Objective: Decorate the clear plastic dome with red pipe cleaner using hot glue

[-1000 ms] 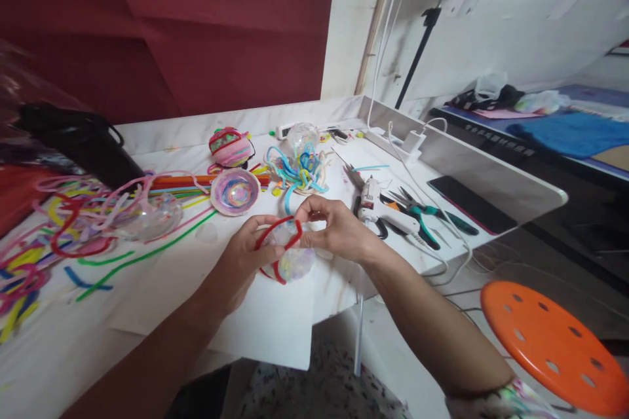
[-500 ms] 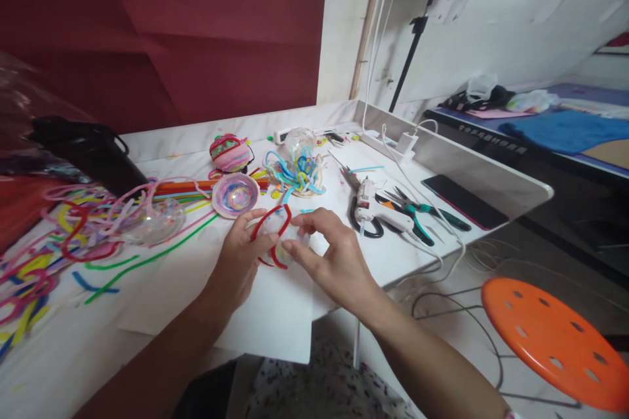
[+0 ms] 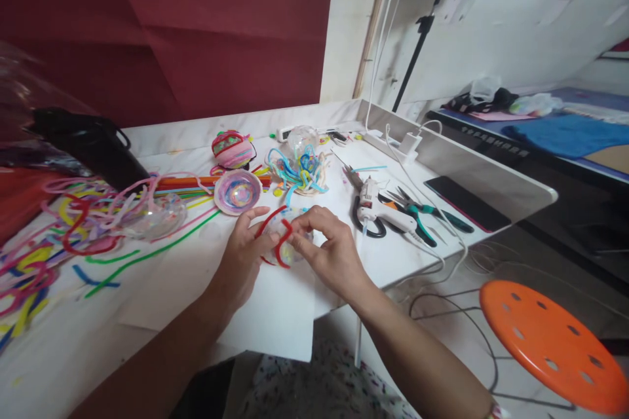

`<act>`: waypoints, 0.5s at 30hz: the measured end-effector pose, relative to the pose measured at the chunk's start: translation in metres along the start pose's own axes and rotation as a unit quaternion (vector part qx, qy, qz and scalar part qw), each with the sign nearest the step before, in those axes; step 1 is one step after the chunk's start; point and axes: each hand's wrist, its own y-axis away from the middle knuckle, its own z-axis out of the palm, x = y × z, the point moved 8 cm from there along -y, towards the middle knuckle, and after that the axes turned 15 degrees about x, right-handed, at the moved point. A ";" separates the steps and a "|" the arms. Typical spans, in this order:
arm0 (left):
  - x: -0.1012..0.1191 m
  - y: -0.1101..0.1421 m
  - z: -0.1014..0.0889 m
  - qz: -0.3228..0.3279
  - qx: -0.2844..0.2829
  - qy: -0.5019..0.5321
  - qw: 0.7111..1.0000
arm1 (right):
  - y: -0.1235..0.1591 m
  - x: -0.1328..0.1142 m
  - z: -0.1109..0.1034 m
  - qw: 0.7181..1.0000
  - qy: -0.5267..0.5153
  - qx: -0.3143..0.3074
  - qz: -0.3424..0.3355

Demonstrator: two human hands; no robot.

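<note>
My left hand [image 3: 240,252] is closed around a small clear plastic ball [image 3: 272,226], with its thumb across the near side. Red pipe cleaners [image 3: 278,253] curve over the ball's surface. The thumb and forefinger of my right hand [image 3: 327,245] pinch one red strip near its bend, at the ball's right side. My fingers cover part of the ball. A white sheet of paper [image 3: 275,321] lies under both hands. Just beyond them sit a pink-rimmed bowl-like half shell [image 3: 219,201] and a bundle of blue and cream pipe cleaners [image 3: 299,170].
At right lie a white glue gun [image 3: 388,213], green-handled pliers [image 3: 427,209] and a black phone [image 3: 466,203]. Loose pipe cleaners [image 3: 34,275] and a clear half shell [image 3: 157,216] spread at left. A wrapped pink ball [image 3: 233,150] stands behind. An orange stool [image 3: 550,334] is beside the table.
The right hand's fingers have come in to the red pipe cleaner, whose middle is now pulled into a sharper bend. The left hand keeps its hold; the view has shifted slightly.
</note>
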 end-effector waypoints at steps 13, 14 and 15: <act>-0.001 -0.004 -0.008 -0.021 0.070 0.067 0.995 | 0.013 -0.012 -0.010 0.998 0.045 0.047 -0.016; -0.001 -0.004 -0.007 -0.029 0.071 0.084 0.994 | 0.017 -0.017 -0.011 0.996 0.058 0.054 -0.029; 0.000 -0.003 -0.005 -0.041 0.071 0.100 0.992 | 0.021 -0.021 -0.012 0.995 0.071 0.061 -0.041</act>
